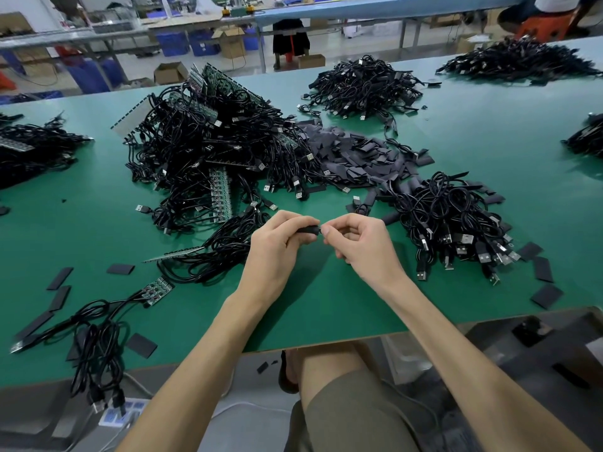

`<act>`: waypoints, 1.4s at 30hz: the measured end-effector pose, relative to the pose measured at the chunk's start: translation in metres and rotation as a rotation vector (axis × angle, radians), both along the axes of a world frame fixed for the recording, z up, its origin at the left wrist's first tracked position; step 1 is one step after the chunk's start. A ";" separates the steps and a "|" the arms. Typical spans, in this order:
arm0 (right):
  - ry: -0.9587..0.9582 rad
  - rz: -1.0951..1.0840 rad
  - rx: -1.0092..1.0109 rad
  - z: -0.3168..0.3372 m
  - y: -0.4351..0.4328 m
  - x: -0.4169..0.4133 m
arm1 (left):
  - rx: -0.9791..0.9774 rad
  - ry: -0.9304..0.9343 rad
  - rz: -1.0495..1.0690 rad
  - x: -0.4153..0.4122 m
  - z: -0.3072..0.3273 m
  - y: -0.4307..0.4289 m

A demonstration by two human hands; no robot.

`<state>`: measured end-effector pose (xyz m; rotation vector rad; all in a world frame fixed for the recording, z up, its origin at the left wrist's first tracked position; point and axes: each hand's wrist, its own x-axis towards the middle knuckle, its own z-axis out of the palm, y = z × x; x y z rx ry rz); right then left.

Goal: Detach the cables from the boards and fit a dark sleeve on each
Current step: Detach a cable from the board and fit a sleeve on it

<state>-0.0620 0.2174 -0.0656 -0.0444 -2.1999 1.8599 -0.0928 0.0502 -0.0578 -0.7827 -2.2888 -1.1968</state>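
We are seeing both hands meeting just above the green worktop (326, 305), near its front edge. The left hand (277, 244) is curling its fingers round a short dark tubular sleeve (308, 230), holding it roughly level. The right hand (362, 243) is pinching that sleeve's right end between thumb and forefinger, the other fingers curling in. Whether a cable end is sitting inside, we cannot tell. Behind the left hand a big tangled heap of black USB cables on green circuit boards (208, 151) is sprawling. Just right of it a grey-black pile of loose flat sleeves (352, 158) is lying. Near the right hand a mound of black cables (453, 223) is resting, plugs facing us. At front left a small green board with black cables attached (156, 290) is lying apart.
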 end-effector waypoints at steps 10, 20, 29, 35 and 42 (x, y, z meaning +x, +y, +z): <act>0.024 0.018 0.016 -0.001 0.001 0.000 | -0.034 -0.016 -0.020 -0.001 -0.002 -0.001; 0.059 0.028 -0.070 -0.002 0.000 0.000 | -0.021 0.004 -0.021 -0.003 0.000 -0.004; 0.030 0.054 -0.062 0.001 0.001 0.002 | 0.032 -0.111 -0.077 -0.004 0.000 -0.006; 0.036 0.040 -0.002 0.000 0.000 0.002 | 0.003 -0.100 -0.108 -0.004 -0.002 -0.004; 0.047 0.011 -0.095 -0.001 0.000 0.001 | 0.270 -0.371 -0.148 -0.007 -0.001 -0.008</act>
